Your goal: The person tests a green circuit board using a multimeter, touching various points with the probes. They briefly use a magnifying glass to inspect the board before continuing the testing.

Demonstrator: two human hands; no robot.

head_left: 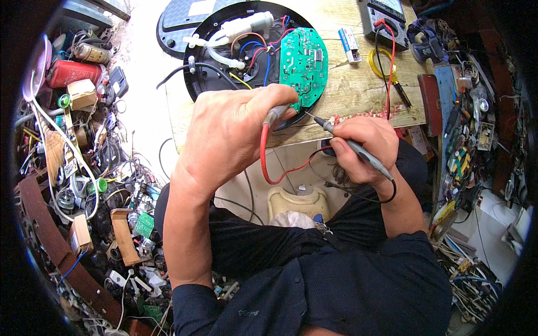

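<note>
Currently, the green circuit board is positioned just beyond both grips. A red-lead probe is pinched by the left hand — tip hidden — and a black-lead probe by the right hand, tip beside the board's near edge.

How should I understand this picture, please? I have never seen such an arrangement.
No machine works here: these are a person's two bare hands. The picture comes from a wide fisheye camera worn on the head, looking down, so straight edges bend near the rim. On the wooden table are a round black housing, a green circuit board at its right side, a dial meter and a small blue-and-white box. The left hand holds a red-wired probe; the right hand holds a black-wired probe. The black-wired probe's tip is close to the board's lower edge; whether it touches, I cannot tell.
</note>
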